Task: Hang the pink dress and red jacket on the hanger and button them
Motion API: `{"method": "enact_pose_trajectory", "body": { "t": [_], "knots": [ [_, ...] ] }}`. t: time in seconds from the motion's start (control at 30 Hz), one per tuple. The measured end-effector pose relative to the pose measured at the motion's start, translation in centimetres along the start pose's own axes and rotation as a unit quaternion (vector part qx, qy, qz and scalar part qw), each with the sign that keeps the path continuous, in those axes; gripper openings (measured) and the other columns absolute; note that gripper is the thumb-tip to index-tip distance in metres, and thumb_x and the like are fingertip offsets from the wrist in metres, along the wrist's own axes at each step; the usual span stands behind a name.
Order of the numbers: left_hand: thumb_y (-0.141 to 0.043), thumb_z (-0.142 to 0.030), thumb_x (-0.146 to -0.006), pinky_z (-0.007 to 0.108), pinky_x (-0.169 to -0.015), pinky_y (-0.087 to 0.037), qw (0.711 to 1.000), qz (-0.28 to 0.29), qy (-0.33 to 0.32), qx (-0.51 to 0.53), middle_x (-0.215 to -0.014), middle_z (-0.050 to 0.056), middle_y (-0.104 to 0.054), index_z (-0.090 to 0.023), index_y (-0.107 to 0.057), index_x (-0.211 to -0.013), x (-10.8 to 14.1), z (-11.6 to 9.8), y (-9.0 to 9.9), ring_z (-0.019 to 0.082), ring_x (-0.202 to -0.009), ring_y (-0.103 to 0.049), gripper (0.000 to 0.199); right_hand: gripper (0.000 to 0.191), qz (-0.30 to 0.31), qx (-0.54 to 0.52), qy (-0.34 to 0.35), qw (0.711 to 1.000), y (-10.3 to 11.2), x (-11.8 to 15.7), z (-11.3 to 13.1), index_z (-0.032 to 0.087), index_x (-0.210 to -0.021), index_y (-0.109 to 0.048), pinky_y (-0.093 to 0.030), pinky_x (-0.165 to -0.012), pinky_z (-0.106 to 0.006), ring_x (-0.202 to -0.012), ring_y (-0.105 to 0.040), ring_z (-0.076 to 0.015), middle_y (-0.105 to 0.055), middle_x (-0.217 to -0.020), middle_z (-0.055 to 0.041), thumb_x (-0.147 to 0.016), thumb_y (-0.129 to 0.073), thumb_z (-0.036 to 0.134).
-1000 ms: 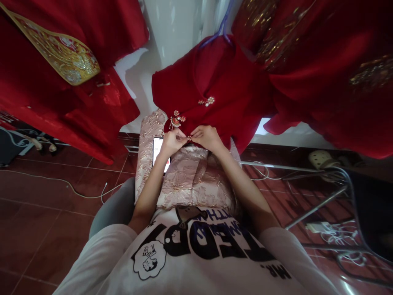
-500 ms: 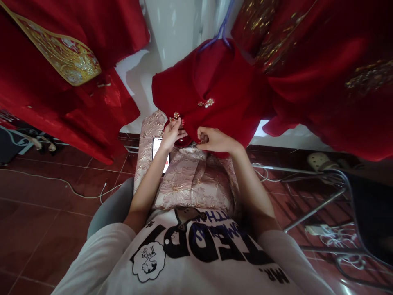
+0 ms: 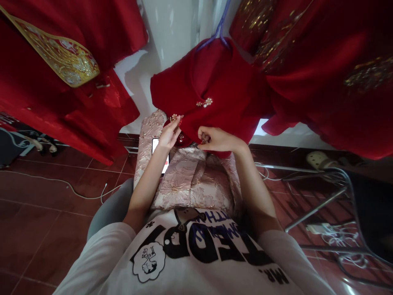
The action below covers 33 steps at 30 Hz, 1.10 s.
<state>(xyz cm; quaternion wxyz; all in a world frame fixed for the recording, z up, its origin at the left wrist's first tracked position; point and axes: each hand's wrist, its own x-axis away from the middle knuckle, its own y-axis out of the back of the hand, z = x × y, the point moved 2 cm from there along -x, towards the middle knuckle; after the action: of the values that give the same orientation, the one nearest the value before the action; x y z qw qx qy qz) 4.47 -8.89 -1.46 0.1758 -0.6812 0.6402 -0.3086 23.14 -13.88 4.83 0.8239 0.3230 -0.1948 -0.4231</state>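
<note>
A red jacket (image 3: 236, 94) hangs in front of me on a blue hanger (image 3: 219, 28), its lower edge draped over a pink-and-gold brocade cloth (image 3: 190, 176). A gold flower clasp with pearls (image 3: 205, 102) fastens its front. My left hand (image 3: 170, 134) is at the jacket's lower left edge, thumb and fingers closed at another gold flower clasp (image 3: 174, 117). To its right, my right hand (image 3: 219, 139) is curled with the fingertips pinched near the jacket's hem. Something small and gold shows between those fingers, too small to make out.
A lit phone (image 3: 165, 164) lies on the brocade left of my lap. Red garments (image 3: 101, 102) with gold embroidery hang on both sides. At right are a metal-framed chair (image 3: 346, 184), a pale clog (image 3: 317, 159) and tangled white cables (image 3: 340, 237). Another cable (image 3: 73, 190) crosses the tiled floor.
My left hand's fingers have drawn closer together at the flower clasp, and the small ornaments below are more exposed. My right hand has barely moved.
</note>
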Motion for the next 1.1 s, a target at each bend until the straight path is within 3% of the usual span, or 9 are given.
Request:
{"method": "enact_pose_trajectory", "body": {
  "t": [0.17,0.3,0.37,0.47,0.53,0.8,0.87,0.97,1.1],
  "knots": [
    [-0.069,-0.009,-0.097,0.025,-0.11,-0.054,0.994,-0.001,-0.018,-0.108,-0.107,0.004,-0.079,-0.016,-0.074,-0.09,-0.4,0.4,-0.6,0.017,-0.125,-0.069,0.011,0.024,0.011,0.006,0.001,1.0,0.3,0.2,-0.1,0.022,-0.084,-0.047,-0.039,-0.072,-0.031,-0.075,-0.052,-0.0159,-0.056,-0.078,0.0001,-0.072,-0.067,0.028],
    [-0.064,-0.034,-0.106,0.036,-0.1,-0.061,0.979,0.054,-0.002,-0.198,-0.097,0.007,-0.078,-0.016,-0.073,-0.085,-0.5,0.4,-1.7,0.022,-0.107,-0.074,0.028,0.024,0.015,0.013,-0.011,1.0,0.8,0.6,0.0,0.022,-0.082,-0.048,-0.039,-0.071,-0.031,-0.075,-0.053,-0.0163,-0.059,-0.079,-0.0001,-0.073,-0.07,0.027],
    [-0.07,-0.036,-0.101,0.041,-0.099,-0.06,0.963,0.096,-0.045,-0.249,-0.094,0.006,-0.077,-0.017,-0.072,-0.083,-0.3,0.1,-2.9,0.024,-0.102,-0.074,0.027,0.025,0.043,0.028,-0.023,0.998,1.0,1.0,0.0,0.022,-0.079,-0.049,-0.039,-0.07,-0.031,-0.074,-0.054,-0.0167,-0.06,-0.076,0.0,-0.073,-0.073,0.027],
    [-0.079,-0.023,-0.092,0.037,-0.106,-0.054,0.9,0.152,-0.212,-0.35,-0.107,0.005,-0.075,-0.02,-0.074,-0.092,0.3,-1.2,-5.2,0.024,-0.112,-0.069,0.006,0.026,0.097,0.036,-0.033,0.994,1.3,1.5,-0.1,0.022,-0.072,-0.051,-0.039,-0.068,-0.031,-0.073,-0.056,-0.0176,-0.062,-0.073,-0.0005,-0.074,-0.075,0.03],
    [-0.081,-0.023,-0.091,0.036,-0.106,-0.052,0.85,0.167,-0.292,-0.406,-0.117,0.008,-0.07,-0.02,-0.072,-0.099,0.6,-2.2,-6.5,0.027,-0.123,-0.064,0.012,0.025,0.117,0.035,-0.033,0.992,1.6,1.8,-0.2,0.021,-0.069,-0.053,-0.041,-0.067,-0.031,-0.072,-0.058,-0.0177,-0.064,-0.071,-0.0012,-0.073,-0.076,0.03],
    [-0.086,-0.025,-0.086,0.053,-0.114,-0.041,0.748,0.228,-0.36,-0.509,-0.121,0.016,-0.057,-0.018,-0.064,-0.09,-2.0,-4.1,-8.5,0.044,-0.142,-0.042,0.023,0.026,0.126,0.027,-0.04,0.991,2.3,2.3,-0.7,0.021,-0.066,-0.058,-0.044,-0.065,-0.03,-0.068,-0.062,-0.017,-0.067,-0.068,-0.0018,-0.072,-0.081,0.031],
    [-0.084,-0.021,-0.086,0.061,-0.118,-0.035,0.752,0.247,-0.342,-0.507,-0.12,0.015,-0.057,-0.017,-0.064,-0.089,-3.0,-4.5,-8.9,0.045,-0.14,-0.044,0.021,0.026,0.131,0.008,-0.039,0.991,2.5,2.5,-0.7,0.021,-0.069,-0.06,-0.048,-0.066,-0.03,-0.072,-0.066,-0.0183,-0.071,-0.073,-0.003,-0.072,-0.083,0.034],
    [-0.074,-0.014,-0.09,0.067,-0.118,-0.031,0.809,0.234,-0.285,-0.458,-0.113,0.012,-0.058,-0.016,-0.063,-0.095,-4.4,-5.4,-9.0,0.042,-0.135,-0.05,0.013,0.029,0.084,-0.04,-0.034,0.995,3.0,3.1,-0.4,0.021,-0.08,-0.066,-0.055,-0.073,-0.033,-0.082,-0.071,-0.0216,-0.076,-0.085,-0.0051,-0.074,-0.084,0.043],
    [-0.064,-0.003,-0.09,0.063,-0.12,-0.032,0.867,0.209,-0.22,-0.396,-0.097,0.007,-0.058,-0.018,-0.06,-0.096,-6.1,-6.2,-8.7,0.035,-0.121,-0.06,0.016,0.04,-0.157,-0.065,0.004,0.985,4.6,4.0,0.4,0.022,-0.095,-0.067,-0.06,-0.088,-0.038,-0.103,-0.071,-0.025,-0.075,-0.103,-0.0082,-0.083,-0.079,0.058]
  ]
}}
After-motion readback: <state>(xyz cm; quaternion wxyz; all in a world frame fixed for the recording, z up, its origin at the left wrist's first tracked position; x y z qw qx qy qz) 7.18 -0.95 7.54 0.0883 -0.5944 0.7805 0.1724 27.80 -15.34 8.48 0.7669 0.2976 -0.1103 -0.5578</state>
